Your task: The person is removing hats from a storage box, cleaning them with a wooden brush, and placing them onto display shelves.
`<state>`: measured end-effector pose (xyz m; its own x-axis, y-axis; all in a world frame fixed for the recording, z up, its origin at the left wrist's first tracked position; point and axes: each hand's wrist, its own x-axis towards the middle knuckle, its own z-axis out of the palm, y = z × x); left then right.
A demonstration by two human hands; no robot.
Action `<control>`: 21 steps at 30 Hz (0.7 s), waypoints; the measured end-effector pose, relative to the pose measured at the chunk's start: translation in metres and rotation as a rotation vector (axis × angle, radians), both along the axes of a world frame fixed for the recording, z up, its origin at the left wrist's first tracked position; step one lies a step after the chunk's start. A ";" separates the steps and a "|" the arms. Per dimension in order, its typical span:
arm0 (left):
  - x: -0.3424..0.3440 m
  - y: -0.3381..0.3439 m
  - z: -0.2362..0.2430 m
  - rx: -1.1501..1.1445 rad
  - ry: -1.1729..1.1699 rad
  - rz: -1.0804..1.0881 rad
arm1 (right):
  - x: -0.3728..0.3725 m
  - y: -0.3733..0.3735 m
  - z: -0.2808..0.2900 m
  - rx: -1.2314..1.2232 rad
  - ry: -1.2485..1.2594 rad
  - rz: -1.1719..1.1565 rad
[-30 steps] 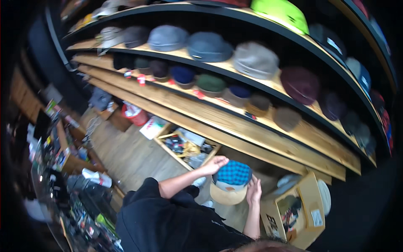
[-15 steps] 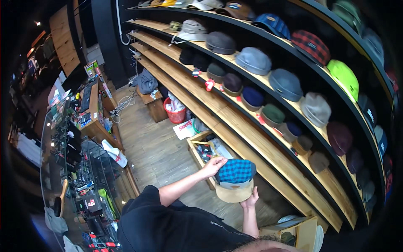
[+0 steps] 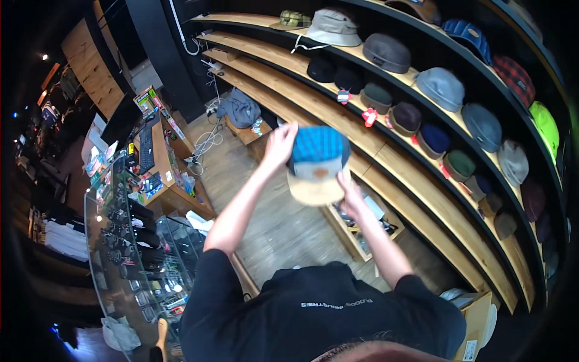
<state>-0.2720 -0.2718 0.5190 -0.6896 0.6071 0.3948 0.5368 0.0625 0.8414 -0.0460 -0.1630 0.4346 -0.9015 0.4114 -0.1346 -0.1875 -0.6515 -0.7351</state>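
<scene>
1. Head view: raised since the earlier frames, the cap [image 3: 318,164] with its blue plaid crown and tan brim now sits at centre frame, level with the lower shelves, where before it was low near the floor crate. The view has also swung left, so the shelf wall runs from the top to the right edge.
2. Both hands are closed on the cap: the left hand [image 3: 281,143] grips the crown's left edge, and the right hand [image 3: 348,194] pinches the brim's lower right side. Lifted this high, the cap looks to be under inspection or headed for a shelf; that is a judgement.
3. Curved wooden shelves [image 3: 398,175] carry rows of hats, among them a grey cap [image 3: 442,88] at upper right.
4. At lower left stands a glass counter [image 3: 139,253] filled with small goods; a wooden crate [image 3: 362,232] sits on the plank floor [image 3: 283,223] below the cap.
</scene>
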 end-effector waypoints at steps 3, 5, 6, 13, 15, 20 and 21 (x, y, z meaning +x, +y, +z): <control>-0.054 -0.009 0.063 -0.036 0.048 0.012 | -0.078 0.017 0.045 0.157 0.134 -0.019; -0.073 -0.018 0.083 -0.025 0.046 0.064 | -0.116 0.025 0.055 0.315 0.233 -0.016; -0.083 -0.022 0.088 0.012 0.076 0.073 | -0.134 0.026 0.053 0.376 0.227 -0.062; -0.170 -0.011 0.058 0.117 -0.080 -0.149 | -0.254 0.048 0.001 0.301 0.103 -0.009; -0.217 0.012 0.058 0.198 -0.111 -0.205 | -0.303 0.067 0.010 0.307 0.062 -0.093; -0.366 0.066 0.102 0.402 -0.344 -0.287 | -0.420 0.125 0.086 0.594 0.316 -0.255; -0.391 0.076 0.109 0.458 -0.365 -0.292 | -0.442 0.133 0.102 0.664 0.403 -0.277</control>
<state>-0.6633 -0.1955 0.6280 -0.6603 0.6162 0.4293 0.1517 -0.4505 0.8798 -0.4881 -0.0300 0.5364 -0.6832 0.5058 0.5268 -0.6092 0.0031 -0.7930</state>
